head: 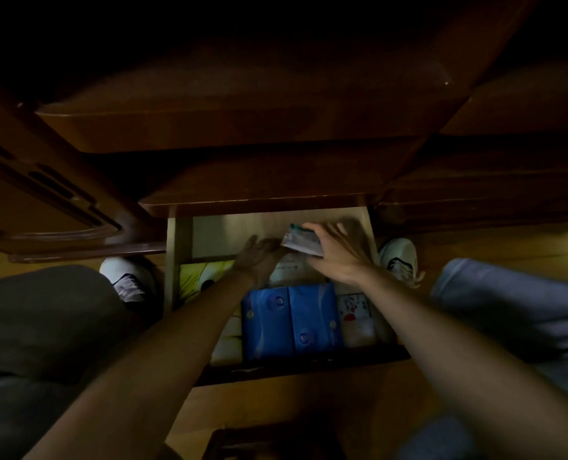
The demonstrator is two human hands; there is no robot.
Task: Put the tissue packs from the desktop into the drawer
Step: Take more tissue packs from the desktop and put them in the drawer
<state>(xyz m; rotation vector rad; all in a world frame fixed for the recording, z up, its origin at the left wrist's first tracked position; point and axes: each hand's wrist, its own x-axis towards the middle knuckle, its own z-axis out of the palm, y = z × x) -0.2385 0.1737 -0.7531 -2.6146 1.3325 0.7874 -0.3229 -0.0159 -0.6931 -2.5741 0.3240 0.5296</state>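
Note:
The light wooden drawer (176, 247) is pulled out under the dark desk. Inside lie two blue tissue packs (289, 322), a yellow-green pack (196, 280) at the left and a white pack with red print (355, 318) at the right. My right hand (332, 257) grips a small white and teal tissue pack (301, 242) above the drawer's back part. Beside it, my left hand (259, 257) reaches into the drawer with fingers spread, touching a pale pack (289, 265) beneath. The picture is dim and blurred.
The dark desk edge (249, 200) overhangs the drawer's back. My knees sit at both sides, with white shoes (126, 277) on the wooden floor left and right of the drawer. A cabinet door (43, 207) stands at the left.

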